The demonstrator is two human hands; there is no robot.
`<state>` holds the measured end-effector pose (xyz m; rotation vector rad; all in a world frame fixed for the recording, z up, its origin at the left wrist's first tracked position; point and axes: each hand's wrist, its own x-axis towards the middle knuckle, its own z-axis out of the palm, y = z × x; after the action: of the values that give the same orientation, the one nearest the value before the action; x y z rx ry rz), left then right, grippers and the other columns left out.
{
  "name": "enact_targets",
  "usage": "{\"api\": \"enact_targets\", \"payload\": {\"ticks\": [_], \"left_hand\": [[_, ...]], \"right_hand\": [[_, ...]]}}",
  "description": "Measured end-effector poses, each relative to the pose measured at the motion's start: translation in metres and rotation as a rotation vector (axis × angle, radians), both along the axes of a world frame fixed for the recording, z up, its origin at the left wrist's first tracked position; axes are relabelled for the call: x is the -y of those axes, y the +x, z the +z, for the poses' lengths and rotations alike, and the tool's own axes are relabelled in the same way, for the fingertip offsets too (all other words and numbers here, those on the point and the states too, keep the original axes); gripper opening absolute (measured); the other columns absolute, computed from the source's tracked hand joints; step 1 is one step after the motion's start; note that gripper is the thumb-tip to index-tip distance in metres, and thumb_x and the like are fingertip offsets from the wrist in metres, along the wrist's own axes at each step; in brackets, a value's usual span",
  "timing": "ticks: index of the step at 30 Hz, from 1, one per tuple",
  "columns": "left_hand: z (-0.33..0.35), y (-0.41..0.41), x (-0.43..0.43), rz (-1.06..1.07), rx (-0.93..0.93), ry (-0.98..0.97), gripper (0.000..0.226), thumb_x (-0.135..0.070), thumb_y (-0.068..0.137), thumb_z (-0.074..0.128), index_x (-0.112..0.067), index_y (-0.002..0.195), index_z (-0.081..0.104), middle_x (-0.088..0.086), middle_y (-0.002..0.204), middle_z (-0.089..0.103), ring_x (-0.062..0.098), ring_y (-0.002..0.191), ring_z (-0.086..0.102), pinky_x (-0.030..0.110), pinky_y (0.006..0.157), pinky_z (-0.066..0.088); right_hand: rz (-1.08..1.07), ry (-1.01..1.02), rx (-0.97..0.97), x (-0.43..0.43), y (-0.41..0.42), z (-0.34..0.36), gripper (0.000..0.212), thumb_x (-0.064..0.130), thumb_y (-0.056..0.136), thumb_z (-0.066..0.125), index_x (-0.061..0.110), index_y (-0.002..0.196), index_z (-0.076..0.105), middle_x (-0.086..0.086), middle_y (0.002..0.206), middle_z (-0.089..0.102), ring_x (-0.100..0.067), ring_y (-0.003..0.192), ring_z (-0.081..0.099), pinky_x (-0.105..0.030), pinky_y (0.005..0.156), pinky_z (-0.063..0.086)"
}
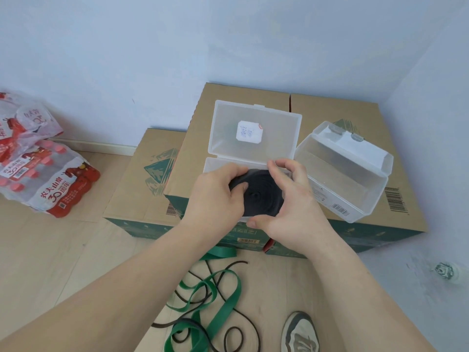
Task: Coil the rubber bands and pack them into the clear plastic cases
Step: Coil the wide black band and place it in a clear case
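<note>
The black coiled rubber band [261,196], a flat spiral wound tight, sits between our two hands just above the base of the open clear plastic case [228,138], which stands at the near edge of the middle brown cardboard box [193,158] with its hinged lid tipped up toward the wall. We judge the coiling of this band done and the packing step in hand: the coil has to go down into the base without springing loose. Our left hand [215,196] curls round the coil's left rim, thumb laid on its face. Our right hand [291,207] cups the right rim, fingertips hooked over the far edge and thumb tucked under the near one. Both hands grip it and neither is spread. The next move calls for even squeeze from both sides while we lower it, then a press flat before the fingers come off. A second clear plastic case [355,179] lies open near the right box's near edge. Loose green flat bands [223,308] and thin black bands [251,323] wait tangled on the floor below.
</note>
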<state>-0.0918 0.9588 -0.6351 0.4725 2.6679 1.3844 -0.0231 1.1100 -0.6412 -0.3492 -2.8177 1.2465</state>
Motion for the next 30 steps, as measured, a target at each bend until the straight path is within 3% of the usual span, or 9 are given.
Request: {"api": "enact_targets", "payload": {"ticks": [3,6,11,15,18,21,23,27,30], "left_hand": [[0.006,0.002,0.007,-0.008,-0.156,-0.003,0.032,-0.01,0.095,0.068,-0.019,0.125,0.073,-0.004,0.11,0.078,0.013,0.088,0.065,0.025,0.089,0.052],[0.01,0.001,0.01,-0.009,-0.318,-0.023,0.033,-0.006,0.092,0.07,-0.017,0.123,0.074,-0.002,0.109,0.079,0.014,0.088,0.067,0.023,0.084,0.051],[0.035,-0.025,0.002,0.008,-0.396,-0.021,0.032,-0.012,0.096,0.062,-0.023,0.125,0.07,-0.002,0.107,0.078,0.026,0.093,0.072,0.043,0.082,0.058],[0.057,-0.034,0.001,0.068,-0.342,0.022,0.032,-0.014,0.097,0.064,-0.024,0.126,0.071,-0.007,0.11,0.078,0.02,0.099,0.071,0.037,0.092,0.056],[0.071,-0.029,-0.002,0.083,-0.339,0.147,0.032,-0.016,0.097,0.065,-0.022,0.128,0.07,-0.014,0.117,0.074,0.011,0.111,0.068,0.027,0.102,0.052],[0.075,-0.022,-0.007,0.056,-0.279,0.183,0.032,-0.017,0.097,0.066,-0.025,0.128,0.07,-0.019,0.12,0.073,-0.002,0.113,0.065,0.02,0.103,0.05],[0.074,-0.012,-0.005,0.076,-0.17,0.29,0.031,-0.017,0.096,0.069,-0.029,0.125,0.071,-0.023,0.116,0.073,-0.006,0.112,0.065,0.019,0.1,0.051],[0.063,0.018,0.008,0.164,-0.03,0.506,0.029,-0.012,0.094,0.073,-0.031,0.117,0.069,-0.019,0.11,0.075,-0.005,0.106,0.069,0.014,0.092,0.054],[0.05,0.034,0.015,0.204,0.026,0.578,0.034,-0.012,0.095,0.072,-0.022,0.128,0.069,-0.013,0.116,0.076,0.003,0.111,0.07,0.026,0.098,0.056]], "right_hand": [[-0.029,-0.094,-0.059,-0.001,-0.003,0.001,0.109,0.023,0.063,0.096,0.045,0.15,0.034,0.024,0.14,0.033,0.009,0.126,0.037,-0.002,0.093,0.031],[-0.056,-0.106,-0.114,0.005,-0.004,0.008,0.108,0.019,0.066,0.094,0.053,0.146,0.029,0.026,0.142,0.039,0.004,0.13,0.039,-0.013,0.1,0.033],[-0.138,-0.009,-0.237,0.012,-0.004,0.029,0.117,0.034,0.077,0.089,0.061,0.155,0.006,0.025,0.148,0.04,-0.006,0.141,0.037,-0.033,0.114,0.037],[-0.34,-0.197,-0.298,0.009,-0.007,0.044,0.079,0.048,0.093,0.071,0.046,0.158,0.026,0.025,0.138,0.052,-0.001,0.122,0.054,-0.039,0.105,0.05],[-0.278,-0.369,-0.289,0.009,-0.01,0.05,0.03,0.047,0.103,0.054,0.061,0.129,0.048,0.037,0.115,0.064,0.009,0.109,0.061,-0.037,0.096,0.057],[-0.281,-0.42,-0.298,0.013,-0.01,0.052,0.025,0.034,0.11,0.044,0.045,0.124,0.062,0.022,0.104,0.072,-0.008,0.085,0.068,-0.031,0.069,0.062],[-0.347,-0.424,-0.284,0.012,-0.007,0.055,0.03,0.036,0.111,0.04,0.03,0.117,0.069,0.016,0.096,0.073,-0.009,0.071,0.066,-0.042,0.069,0.063],[-0.324,-0.511,-0.223,0.017,-0.002,0.063,0.04,0.039,0.112,0.033,0.024,0.103,0.069,0.002,0.092,0.076,-0.019,0.072,0.073,-0.041,0.064,0.064],[-0.351,-0.406,-0.272,0.029,0.0,0.062,0.042,0.037,0.112,0.035,0.016,0.096,0.067,-0.005,0.088,0.071,-0.017,0.077,0.066,-0.04,0.062,0.055]]}}
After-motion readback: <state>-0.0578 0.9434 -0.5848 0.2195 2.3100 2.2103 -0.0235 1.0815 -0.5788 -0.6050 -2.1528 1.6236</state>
